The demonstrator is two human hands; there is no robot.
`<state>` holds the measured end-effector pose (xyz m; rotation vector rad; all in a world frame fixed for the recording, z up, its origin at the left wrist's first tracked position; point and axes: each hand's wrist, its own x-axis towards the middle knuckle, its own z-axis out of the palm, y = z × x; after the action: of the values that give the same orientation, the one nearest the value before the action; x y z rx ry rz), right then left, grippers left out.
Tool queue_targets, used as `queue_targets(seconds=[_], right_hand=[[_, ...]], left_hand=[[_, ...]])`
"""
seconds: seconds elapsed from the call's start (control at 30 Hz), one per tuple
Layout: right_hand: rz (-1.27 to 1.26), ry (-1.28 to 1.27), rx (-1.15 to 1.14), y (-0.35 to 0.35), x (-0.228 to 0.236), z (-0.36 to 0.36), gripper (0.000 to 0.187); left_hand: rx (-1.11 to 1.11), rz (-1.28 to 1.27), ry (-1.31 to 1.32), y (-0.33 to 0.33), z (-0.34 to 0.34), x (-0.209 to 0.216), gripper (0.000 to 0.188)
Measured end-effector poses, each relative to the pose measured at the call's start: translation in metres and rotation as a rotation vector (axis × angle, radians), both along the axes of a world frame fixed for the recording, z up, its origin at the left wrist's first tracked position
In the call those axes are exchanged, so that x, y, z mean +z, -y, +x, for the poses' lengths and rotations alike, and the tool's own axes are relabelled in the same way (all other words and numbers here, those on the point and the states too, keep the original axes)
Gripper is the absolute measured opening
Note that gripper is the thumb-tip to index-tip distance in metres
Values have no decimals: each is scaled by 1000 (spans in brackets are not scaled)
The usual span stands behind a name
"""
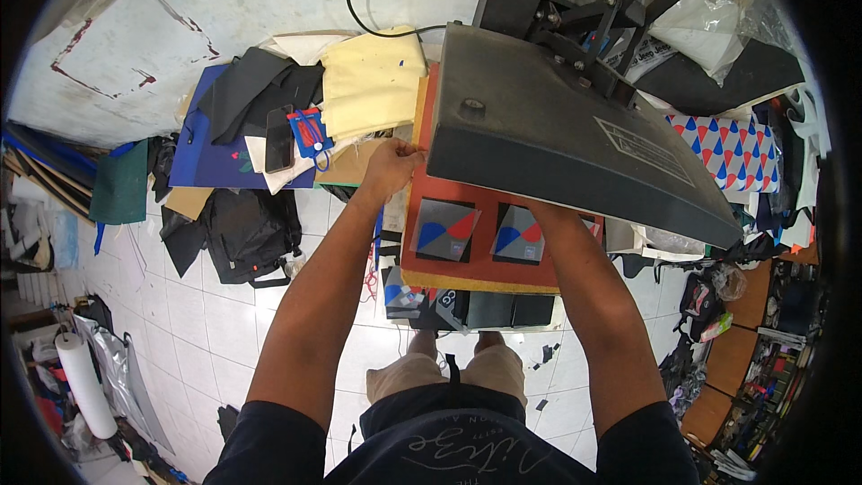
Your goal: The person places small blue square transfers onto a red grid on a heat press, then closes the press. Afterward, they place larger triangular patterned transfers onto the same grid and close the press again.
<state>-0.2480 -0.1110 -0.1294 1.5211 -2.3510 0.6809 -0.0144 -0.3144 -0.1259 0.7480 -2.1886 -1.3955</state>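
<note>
A heat press with a wide dark grey upper plate [557,126] is raised over a rust-red pad [485,278]. On the pad's near part lie square grey pieces with blue and red shapes: one printed piece [444,230] at the left and another printed piece [518,233] in the middle. My left hand [395,171] is at the pad's left edge, its fingers pinched together beside the upper plate's corner; whatever they hold is too small to tell. My right hand [544,210] reaches in under the upper plate above the pad, and the plate hides its fingers.
Left of the press are a folded yellow cloth [373,81], a phone [279,139], blue-handled scissors [312,133] and dark sheets [251,94]. Below stands a black backpack [250,232]. Patterned material [725,153] lies at the right. More printed pieces [404,295] sit below the pad.
</note>
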Motion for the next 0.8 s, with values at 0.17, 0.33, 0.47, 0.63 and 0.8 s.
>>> queue_targets(seconds=[0.17,0.33,0.47,0.63,0.8], right_hand=[[-2,-1,1,2,-1,1,48],[-8,0,10,4,0,4,49],[-2,-3,-5,-2,-1,1,50],[-8,-3,4,1,2,4,51],[0,-6,0,-1,2,4,52]], left_hand=[[-38,-139,-75,3,4,-19,24],[4,-66,-69,2,7,-12,27],[19,155,121,3,-1,6,27],[53,192,24,2,3,-1,24],[86,249,121,-3,-3,14,23]])
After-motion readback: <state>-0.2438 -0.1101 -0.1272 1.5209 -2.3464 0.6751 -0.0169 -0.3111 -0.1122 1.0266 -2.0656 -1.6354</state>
